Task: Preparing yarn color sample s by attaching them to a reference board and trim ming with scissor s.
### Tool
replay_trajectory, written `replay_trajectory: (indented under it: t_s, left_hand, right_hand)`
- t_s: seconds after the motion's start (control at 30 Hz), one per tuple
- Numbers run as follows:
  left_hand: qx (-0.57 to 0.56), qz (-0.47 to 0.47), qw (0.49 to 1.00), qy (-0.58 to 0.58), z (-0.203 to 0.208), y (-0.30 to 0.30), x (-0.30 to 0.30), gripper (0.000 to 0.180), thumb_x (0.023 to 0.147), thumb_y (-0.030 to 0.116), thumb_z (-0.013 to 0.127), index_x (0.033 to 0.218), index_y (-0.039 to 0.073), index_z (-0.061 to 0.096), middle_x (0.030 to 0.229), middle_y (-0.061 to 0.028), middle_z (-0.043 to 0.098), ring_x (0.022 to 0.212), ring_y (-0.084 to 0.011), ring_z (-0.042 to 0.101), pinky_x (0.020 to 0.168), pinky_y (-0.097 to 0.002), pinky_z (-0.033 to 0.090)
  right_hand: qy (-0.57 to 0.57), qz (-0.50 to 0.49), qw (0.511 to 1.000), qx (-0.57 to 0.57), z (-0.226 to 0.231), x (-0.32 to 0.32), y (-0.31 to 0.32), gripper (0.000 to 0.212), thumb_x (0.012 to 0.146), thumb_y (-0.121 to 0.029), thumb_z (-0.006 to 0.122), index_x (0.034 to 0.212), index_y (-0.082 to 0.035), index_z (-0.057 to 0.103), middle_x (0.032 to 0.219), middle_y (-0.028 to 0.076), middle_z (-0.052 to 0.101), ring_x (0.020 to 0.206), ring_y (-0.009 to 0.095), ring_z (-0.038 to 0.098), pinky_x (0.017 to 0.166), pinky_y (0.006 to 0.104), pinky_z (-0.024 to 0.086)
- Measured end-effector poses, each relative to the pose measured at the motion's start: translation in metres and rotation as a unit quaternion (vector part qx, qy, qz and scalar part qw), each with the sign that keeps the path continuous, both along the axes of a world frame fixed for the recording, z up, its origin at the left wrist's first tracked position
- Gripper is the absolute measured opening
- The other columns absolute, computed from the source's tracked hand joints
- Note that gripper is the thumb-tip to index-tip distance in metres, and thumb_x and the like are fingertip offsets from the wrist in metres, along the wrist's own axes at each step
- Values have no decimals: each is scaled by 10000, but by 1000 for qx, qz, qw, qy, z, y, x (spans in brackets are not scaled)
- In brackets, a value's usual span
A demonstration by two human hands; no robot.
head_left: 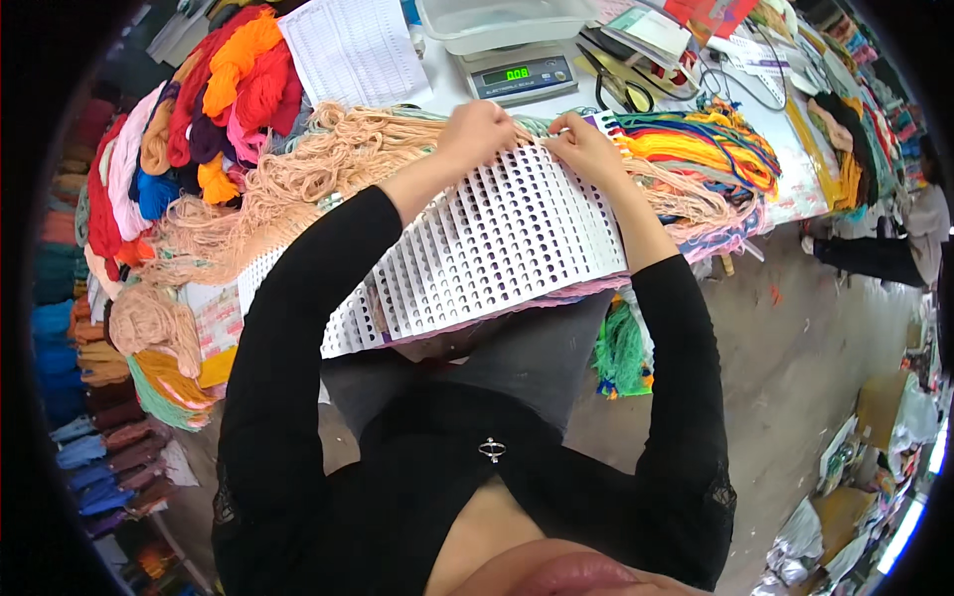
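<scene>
White cards punched with rows of holes (487, 238) lie overlapped in a stack, spread from my lap up to the table. Strands of peach yarn (348, 139) run along their far edge and heap up to the left. My left hand (479, 133) is closed at that edge, its fingertips pinching peach yarn. Close by on the right, my right hand (586, 151) has its thumb and fingers drawn together at the card edge; what lies between them is too small to make out. Multicoloured yarn strands (701, 149) fan out beyond my right hand.
Behind the cards stands a digital scale (517, 75) with a clear plastic tub (497, 30) on it. Black-handled scissors (621, 91) lie to its right. Bright yarn hanks (238, 74) pile at left beside a printed sheet (353, 50). Another person (894, 238) is at far right.
</scene>
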State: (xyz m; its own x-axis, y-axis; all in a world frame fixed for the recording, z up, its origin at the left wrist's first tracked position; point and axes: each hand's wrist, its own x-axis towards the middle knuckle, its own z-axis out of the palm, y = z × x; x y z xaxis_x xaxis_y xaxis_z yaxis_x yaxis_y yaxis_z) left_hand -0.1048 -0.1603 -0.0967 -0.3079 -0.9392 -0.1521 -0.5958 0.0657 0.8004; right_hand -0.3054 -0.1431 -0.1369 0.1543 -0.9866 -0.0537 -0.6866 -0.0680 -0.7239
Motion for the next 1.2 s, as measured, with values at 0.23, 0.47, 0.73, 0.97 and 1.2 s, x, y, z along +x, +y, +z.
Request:
replay_trajectory:
  t_s: [0.23,0.47,0.73,0.97,1.2]
  left_hand:
    - [147,74,968,191,-17,-1,4,241,806,164,517,832,-50,627,784,-144,668,417,-121,493,421,-248,405]
    - [294,25,905,306,5,-14,23,154,875,171,573,865,20,606,705,-11,566,481,-22,413,337,-147,267]
    - [255,-75,923,279,20,3,-11,231,866,168,547,1067,60,585,638,13,569,395,3,367,357,-133,272]
    - [-69,19,995,64,-5,-4,6,227,846,230,549,844,29,654,701,-76,630,549,-166,548,519,-292,443]
    - [174,-26,756,630,84,15,92,170,916,112,468,882,4,595,1202,-108,533,513,-17,357,416,-138,315]
  right_hand:
    - [12,-19,1000,-3,2,7,5,320,776,-380,596,1006,-158,591,843,34,664,824,211,633,696,332,457]
    - [65,-53,993,-84,2,18,17,270,812,-352,561,996,-155,576,780,61,653,783,255,637,666,354,462]
    - [-90,-89,972,-198,-10,16,26,206,883,-260,506,1058,-155,537,859,100,657,816,300,630,695,380,469]
    - [48,-20,986,-161,12,26,36,318,806,-321,589,1041,-108,557,815,117,651,784,316,623,663,406,471]
    - [81,-42,982,-167,7,22,30,302,759,-331,594,992,-138,605,756,86,645,741,289,628,649,399,476]
